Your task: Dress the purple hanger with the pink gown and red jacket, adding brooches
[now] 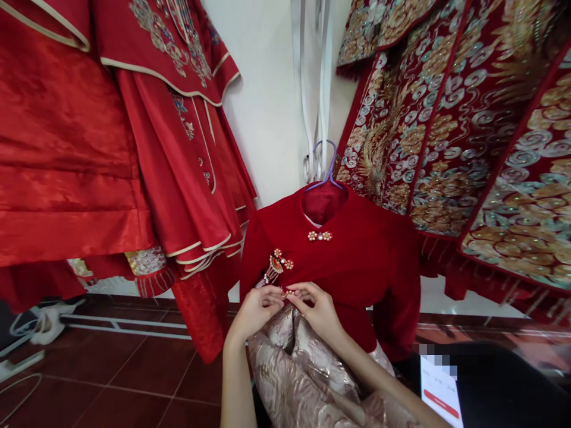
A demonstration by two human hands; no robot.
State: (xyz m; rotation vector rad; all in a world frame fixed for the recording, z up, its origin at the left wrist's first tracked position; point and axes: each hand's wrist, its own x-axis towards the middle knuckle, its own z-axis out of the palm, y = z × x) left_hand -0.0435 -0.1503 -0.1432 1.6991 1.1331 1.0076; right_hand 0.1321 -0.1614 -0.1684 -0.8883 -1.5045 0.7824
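Note:
A red velvet jacket (pixel 352 255) hangs in front of me on a purple hanger (pixel 331 169). At its front edge, my left hand (pixel 261 310) and my right hand (pixel 319 306) meet, fingertips almost touching. Both hands are closed in a pinch on a small beaded clasp (pixel 288 293), largely covered by the fingers. Just above them is a gold and red brooch (pixel 276 266) with hanging beads. Another beaded flower clasp (pixel 320 236) sits fastened at the collar. Below my hands bulges shiny beige brocade fabric (pixel 285 362).
Red garments with cream piping (pixel 178 160) hang at the left, a heavily embroidered red gown (pixel 446 137) at the right. White straps (pixel 314 89) run down the wall. A phone (pixel 439 389) lies on a black surface at lower right. White shoes (pixel 49 321) stand near a rack rail (pixel 129 327).

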